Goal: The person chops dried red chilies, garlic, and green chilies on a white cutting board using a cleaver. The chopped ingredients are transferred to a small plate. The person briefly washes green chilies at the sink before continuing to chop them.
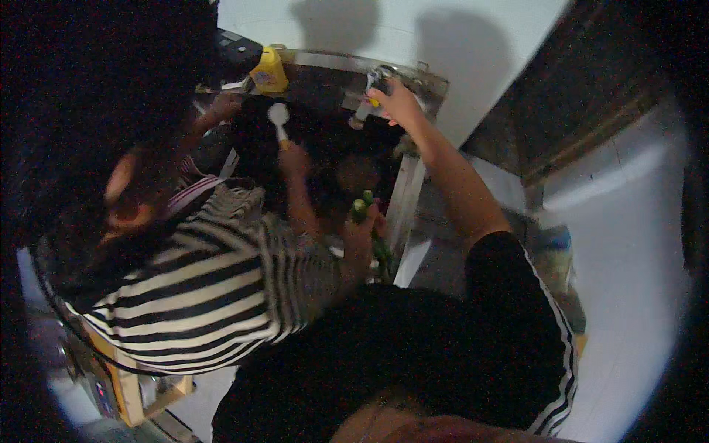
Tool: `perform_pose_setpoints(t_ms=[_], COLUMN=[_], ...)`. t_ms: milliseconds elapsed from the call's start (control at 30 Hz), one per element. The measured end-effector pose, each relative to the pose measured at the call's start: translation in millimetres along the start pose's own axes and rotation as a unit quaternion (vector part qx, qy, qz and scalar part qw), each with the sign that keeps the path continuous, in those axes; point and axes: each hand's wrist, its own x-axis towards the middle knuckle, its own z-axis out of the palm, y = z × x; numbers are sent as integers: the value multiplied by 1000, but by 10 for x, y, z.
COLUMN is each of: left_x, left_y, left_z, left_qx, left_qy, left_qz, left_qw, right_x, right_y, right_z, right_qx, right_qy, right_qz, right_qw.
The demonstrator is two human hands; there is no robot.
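Note:
Low in the sink area, my left hand (363, 224) is closed around green vegetables (360, 206) with pale cut ends. Their lower parts run down beside the sink's metal edge (403, 194). My right arm stretches to the far right corner, where my right hand (397, 101) is at a cluster of small items (382, 77), something yellow under its fingers. Blur and dim light hide whether it grips any of them. Just left of that hand a short pale spout-like piece (357, 119) sticks out.
At my left a person in a striped shirt (194, 282) leans over the sink. That person's hand (293, 159) holds a white round-headed brush or ladle (278, 116). A yellow jug (270, 72) stands at the back, beside a white wall (399, 27). The sink's inside is very dark.

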Motion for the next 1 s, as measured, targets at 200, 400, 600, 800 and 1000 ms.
perform_pose_setpoints(t_ms=[200,400,600,800,1000], left_x=[722,2079,3033,3002,3126], left_y=[-183,-455,-460,-353,-348], left_z=[-18,-885,-930,-817,-913], left_qx=[187,-30,248,337,128], left_qy=[240,248,256,135,126], left_qz=[144,-103,-91,25,-98], left_qw=[942,963,930,931,979], right_x=[547,613,676,679,892], right_y=[-150,284,452,539,367], right_z=[301,-162,-135,-157,-352], right_qx=[-255,-181,-79,-47,-184], right_qy=[-28,-171,-162,-144,-131], right_qz=[-10,-143,-164,-204,-338], right_qw=[967,958,970,967,914])
